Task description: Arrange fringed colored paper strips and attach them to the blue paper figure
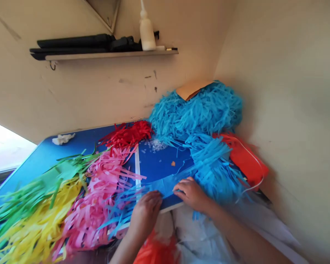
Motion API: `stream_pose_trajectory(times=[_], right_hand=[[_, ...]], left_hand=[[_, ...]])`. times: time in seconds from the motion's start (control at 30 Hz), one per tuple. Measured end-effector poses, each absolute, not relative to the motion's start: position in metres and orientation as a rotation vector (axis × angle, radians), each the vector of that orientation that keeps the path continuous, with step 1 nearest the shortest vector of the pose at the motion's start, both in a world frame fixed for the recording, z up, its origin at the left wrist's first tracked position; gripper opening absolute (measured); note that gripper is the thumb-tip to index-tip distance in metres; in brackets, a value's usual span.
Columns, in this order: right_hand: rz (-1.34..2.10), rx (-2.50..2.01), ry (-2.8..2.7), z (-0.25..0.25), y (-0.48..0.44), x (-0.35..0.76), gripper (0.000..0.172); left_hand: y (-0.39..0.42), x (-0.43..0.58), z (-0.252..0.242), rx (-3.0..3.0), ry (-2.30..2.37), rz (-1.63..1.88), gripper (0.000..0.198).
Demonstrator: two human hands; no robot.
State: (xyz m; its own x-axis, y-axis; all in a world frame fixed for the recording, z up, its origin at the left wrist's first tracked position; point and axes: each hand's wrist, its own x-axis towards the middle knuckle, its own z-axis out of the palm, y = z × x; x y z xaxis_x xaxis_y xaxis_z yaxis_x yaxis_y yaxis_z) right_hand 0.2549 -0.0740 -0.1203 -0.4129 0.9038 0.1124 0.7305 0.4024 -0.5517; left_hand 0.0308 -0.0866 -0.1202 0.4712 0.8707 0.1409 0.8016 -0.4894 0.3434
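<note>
A strip of blue tissue paper, cut into fringes at both ends, lies across the front of the blue table. My left hand, fingers curled together, grips its near edge left of the middle. On the other side my right hand pinches the same edge, with the thumb and fingertips together. The plain middle of the strip shows between my hands. Its left fringes spread toward pink fringed paper. Right beside my right hand is a heap of blue fringes.
Green, yellow and red fringed paper lie on the blue table. A large blue fringe pile fills the back corner. An orange-red pouch sits at the right edge. A white bottle stands on the wall shelf.
</note>
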Motion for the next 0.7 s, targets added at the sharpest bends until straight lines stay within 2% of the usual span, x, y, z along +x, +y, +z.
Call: stream_pose_trajectory(times=[0.13,0.3,0.7], right_hand=[[0.595,-1.539,-2.193,-0.110,-0.063,0.252,0.013],[0.397,-1.801,-2.145,-0.111,-0.052,0.238,0.015],[0.341,-1.882,-2.125,-0.121,-0.044,0.239,0.013]], left_hand=[[-0.072,0.023,-0.110,2.282,1.731,0.344,0.025],[-0.058,0.035,-0.103,2.226,1.918,0.209,0.029],[-0.046,0.042,-0.107,2.230,2.034,0.015,0.037]])
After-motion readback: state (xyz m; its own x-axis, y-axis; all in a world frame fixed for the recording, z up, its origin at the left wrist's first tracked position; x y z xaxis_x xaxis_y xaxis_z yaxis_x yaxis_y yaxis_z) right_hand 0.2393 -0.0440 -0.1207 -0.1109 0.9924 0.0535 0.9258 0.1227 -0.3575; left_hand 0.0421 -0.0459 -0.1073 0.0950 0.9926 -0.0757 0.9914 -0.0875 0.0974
